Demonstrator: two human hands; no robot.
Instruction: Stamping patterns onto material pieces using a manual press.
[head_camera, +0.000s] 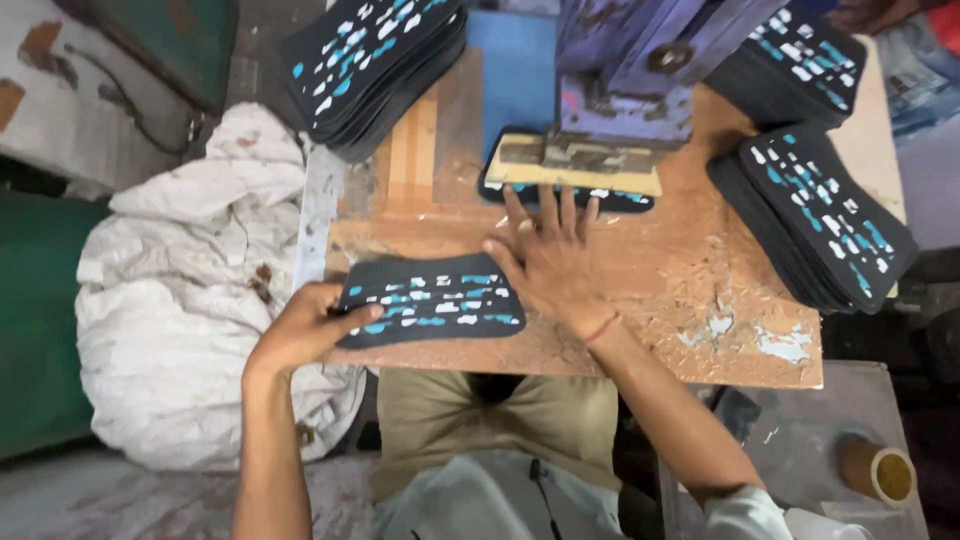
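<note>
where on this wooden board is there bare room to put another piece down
The widest bare patch of the board lies between the right hand and the right-side stack. A smaller strip sits left of the press, below the top-left stack. The front left is crowded: the left hand holds a dark patterned sheet.

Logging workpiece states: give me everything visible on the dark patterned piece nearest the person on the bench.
The dark patterned piece is a flat, thin black sheet, foam or rubber by its look, with curved edges and rows of small white and turquoise dashes. It lies flat near the front edge of the worn wooden bench. The left hand grips its left end, thumb on top. The right hand lies spread on the bench at its upper right corner; contact there is unclear.
</note>
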